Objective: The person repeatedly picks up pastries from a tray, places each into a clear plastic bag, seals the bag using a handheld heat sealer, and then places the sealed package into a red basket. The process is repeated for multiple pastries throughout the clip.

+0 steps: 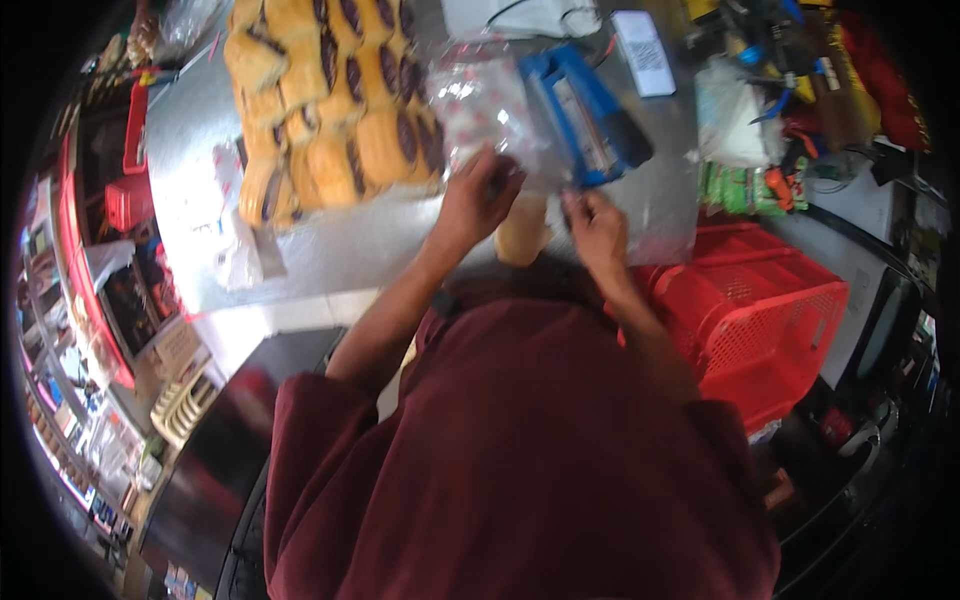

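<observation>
My left hand [480, 196] is at the near edge of a clear plastic bag [480, 105] with a reddish print, its fingers bent. My right hand [598, 229] has thumb and fingers close together at the bag's right corner, just below a blue bag sealer or similar blue tool [581, 116]. Blur hides whether either hand grips the film. Between the hands, at the table's near edge, is a pale tan roundish object [521, 232], perhaps a bun. Rows of golden bread with dark filling [330, 105] lie left of the bag.
A metal-topped table [322, 251] holds crumpled printed plastic [232, 217] at left, and a white card with a printed code [643, 54] and a white item with a black cable [521, 15] at the back. Red plastic crates [750, 300] stand at right. Another person's hand [142, 34] shows far left.
</observation>
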Demonstrator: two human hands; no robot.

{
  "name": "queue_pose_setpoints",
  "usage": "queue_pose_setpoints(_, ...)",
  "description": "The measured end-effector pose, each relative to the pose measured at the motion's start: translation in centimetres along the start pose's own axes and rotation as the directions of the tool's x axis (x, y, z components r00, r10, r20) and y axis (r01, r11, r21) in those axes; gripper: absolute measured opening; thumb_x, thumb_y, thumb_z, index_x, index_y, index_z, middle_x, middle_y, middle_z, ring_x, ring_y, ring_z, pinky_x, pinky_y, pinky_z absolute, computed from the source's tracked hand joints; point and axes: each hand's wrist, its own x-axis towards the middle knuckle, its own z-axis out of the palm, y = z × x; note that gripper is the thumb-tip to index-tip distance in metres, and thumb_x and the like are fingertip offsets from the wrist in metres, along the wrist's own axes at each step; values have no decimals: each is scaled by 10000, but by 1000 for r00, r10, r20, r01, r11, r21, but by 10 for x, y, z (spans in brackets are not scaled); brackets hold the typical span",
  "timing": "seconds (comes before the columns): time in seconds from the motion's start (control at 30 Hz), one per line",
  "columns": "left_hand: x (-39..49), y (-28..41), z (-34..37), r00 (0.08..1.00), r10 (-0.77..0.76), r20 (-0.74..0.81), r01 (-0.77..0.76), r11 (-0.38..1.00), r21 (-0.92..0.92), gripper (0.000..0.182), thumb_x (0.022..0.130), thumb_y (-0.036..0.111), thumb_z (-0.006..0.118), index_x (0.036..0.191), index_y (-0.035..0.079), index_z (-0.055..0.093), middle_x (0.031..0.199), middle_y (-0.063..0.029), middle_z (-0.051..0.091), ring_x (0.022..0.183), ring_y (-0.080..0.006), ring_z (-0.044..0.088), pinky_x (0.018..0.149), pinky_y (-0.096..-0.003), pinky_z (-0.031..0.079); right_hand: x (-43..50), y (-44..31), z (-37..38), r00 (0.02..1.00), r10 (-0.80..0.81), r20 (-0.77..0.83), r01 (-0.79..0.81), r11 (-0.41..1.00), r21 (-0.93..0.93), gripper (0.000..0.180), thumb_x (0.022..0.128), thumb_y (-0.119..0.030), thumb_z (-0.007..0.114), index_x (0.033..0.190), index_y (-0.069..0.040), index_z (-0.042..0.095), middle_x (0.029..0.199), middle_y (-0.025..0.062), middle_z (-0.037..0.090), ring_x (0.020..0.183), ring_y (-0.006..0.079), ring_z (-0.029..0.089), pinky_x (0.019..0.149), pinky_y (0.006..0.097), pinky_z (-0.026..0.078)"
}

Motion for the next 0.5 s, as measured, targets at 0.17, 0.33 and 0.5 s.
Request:
queue_pose_setpoints(0.17, 13, -40, 11, 959, 254, 129, -278, 931, 235, 143, 867, 140, 736, 956, 86, 638, 826, -94, 642, 719, -284, 671, 624, -390, 535, 5, 23, 16, 963, -260, -68, 243, 951, -189, 324, 948, -293, 678, 757, -40, 615, 760, 169, 665, 693, 390, 643, 627, 469, 492)
queue_pose_setpoints(0.33, -10, -56, 0, 947, 246, 207, -299, 911, 285, 161, 821, 141, 731, 943, 98, 636, 868, -78, 641, 789, -310, 664, 698, -415, 536, 6, 27, 22, 899, -437, 5, 409, 836, -365, 219, 929, -245, 678, 814, -69, 615, 817, 139, 687, 722, 356, 651, 674, 464, 501)
queue_pose_setpoints(0.5, -48, -48, -10, 940, 188, 285, -264, 930, 257, 139, 838, 104, 722, 966, 84, 673, 943, -79, 672, 819, -307, 663, 740, -404, 537, -14, 39, 10, 811, -550, 199, 585, 758, -290, 168, 891, -195, 685, 829, -59, 610, 839, 103, 677, 825, 309, 658, 760, 439, 475)
